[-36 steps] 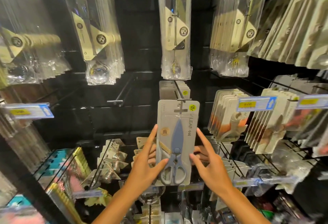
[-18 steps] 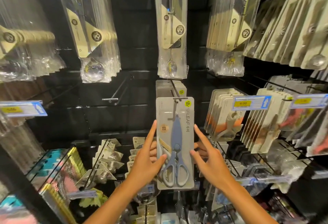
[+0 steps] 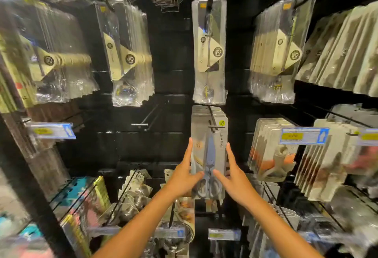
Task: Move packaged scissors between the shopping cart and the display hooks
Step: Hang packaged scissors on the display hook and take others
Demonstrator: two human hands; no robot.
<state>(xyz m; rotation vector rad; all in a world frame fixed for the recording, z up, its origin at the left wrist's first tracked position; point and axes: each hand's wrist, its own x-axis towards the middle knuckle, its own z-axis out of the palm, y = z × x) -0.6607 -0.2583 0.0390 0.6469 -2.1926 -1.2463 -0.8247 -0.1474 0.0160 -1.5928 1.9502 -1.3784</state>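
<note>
The packaged scissors (image 3: 209, 155), a grey card with blue-grey blades and pale handles, hung upright on a metal display hook (image 3: 213, 124) at the front of a row of like packs. The left hand (image 3: 184, 173) held its left edge, index finger straight up along the card and thumb pressed across the front near the handles. The right hand (image 3: 235, 176) held the right edge the same way, its thumb reaching in toward the scissor handles, so the pack sat pinched between both hands. Just above the fingertips hung a clear-bagged spoon (image 3: 209, 53). Out to the right of the right hand's fingers hung a price tag (image 3: 303, 136) before more carded goods; left of the left hand's fingers an empty hook (image 3: 143, 121) jutted out.
</note>
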